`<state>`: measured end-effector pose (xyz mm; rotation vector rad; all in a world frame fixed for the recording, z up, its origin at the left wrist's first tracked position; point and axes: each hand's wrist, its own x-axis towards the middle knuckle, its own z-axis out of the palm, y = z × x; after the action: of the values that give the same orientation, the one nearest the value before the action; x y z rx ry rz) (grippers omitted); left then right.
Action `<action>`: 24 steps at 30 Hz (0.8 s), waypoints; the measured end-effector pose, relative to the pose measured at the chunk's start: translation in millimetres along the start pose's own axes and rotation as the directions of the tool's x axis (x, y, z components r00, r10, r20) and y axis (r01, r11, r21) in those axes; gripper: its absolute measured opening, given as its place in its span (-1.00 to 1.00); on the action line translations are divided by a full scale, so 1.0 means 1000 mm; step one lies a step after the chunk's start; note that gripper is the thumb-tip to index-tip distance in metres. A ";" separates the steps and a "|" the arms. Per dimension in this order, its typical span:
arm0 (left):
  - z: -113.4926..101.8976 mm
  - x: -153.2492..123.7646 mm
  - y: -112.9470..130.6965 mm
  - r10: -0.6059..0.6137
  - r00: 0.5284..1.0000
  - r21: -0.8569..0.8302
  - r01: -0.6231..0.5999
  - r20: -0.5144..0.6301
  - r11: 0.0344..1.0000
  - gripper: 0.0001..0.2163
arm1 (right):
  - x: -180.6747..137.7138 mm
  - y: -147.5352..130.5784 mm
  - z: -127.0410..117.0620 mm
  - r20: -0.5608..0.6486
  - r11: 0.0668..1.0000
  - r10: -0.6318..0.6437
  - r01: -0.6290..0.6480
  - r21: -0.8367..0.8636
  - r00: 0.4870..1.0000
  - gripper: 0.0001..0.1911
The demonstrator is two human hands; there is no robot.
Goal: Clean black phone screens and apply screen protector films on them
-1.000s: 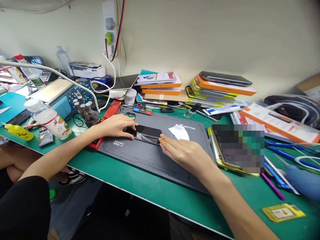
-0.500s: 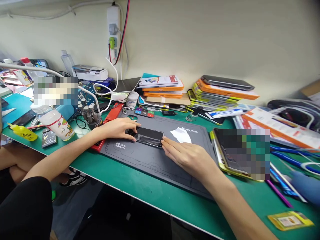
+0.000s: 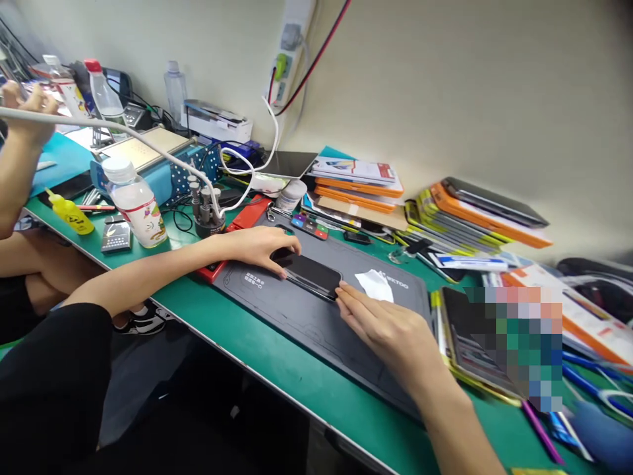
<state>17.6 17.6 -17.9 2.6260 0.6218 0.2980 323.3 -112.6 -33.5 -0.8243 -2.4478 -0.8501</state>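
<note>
A black phone [image 3: 312, 273] lies flat on a dark grey work mat [image 3: 297, 316]. My left hand [image 3: 260, 247] rests at the phone's left end, fingers curled over its edge. My right hand [image 3: 390, 330] lies on the mat at the phone's right end, fingers stretched flat with the tips touching its corner. A white scrap of paper or film [image 3: 374, 285] sits on the mat just beyond my right fingers.
Stacks of orange and yellow boxes [image 3: 459, 214] line the wall. A water bottle [image 3: 136, 204], a yellow bottle [image 3: 69, 212], a cup of tool bits [image 3: 205, 211] and a red tool [image 3: 232, 231] stand left. Another person's arm [image 3: 20, 145] is at far left. A blurred tablet [image 3: 494, 336] lies right.
The camera has swung and tilted so the desk appears slanted and shifted right. Both hands stay at the phone's ends. Another person's raised arm has come into view at left.
</note>
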 end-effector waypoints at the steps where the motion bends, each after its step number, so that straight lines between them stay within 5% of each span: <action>1: -0.001 0.000 0.002 -0.013 1.000 -0.002 0.013 0.004 1.000 -0.50 | 0.000 0.000 0.000 0.000 1.000 -0.010 0.010 0.003 1.000 -0.89; 24: -0.008 -0.005 -0.014 -0.003 0.999 -0.164 0.011 0.050 0.986 -0.28 | -0.008 0.001 0.006 0.060 1.000 0.001 -0.003 0.027 0.998 -0.83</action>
<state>5.4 29.5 -17.3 2.4646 0.5645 0.2687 328.4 -111.1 -41.9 -0.8543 -2.5043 -0.8012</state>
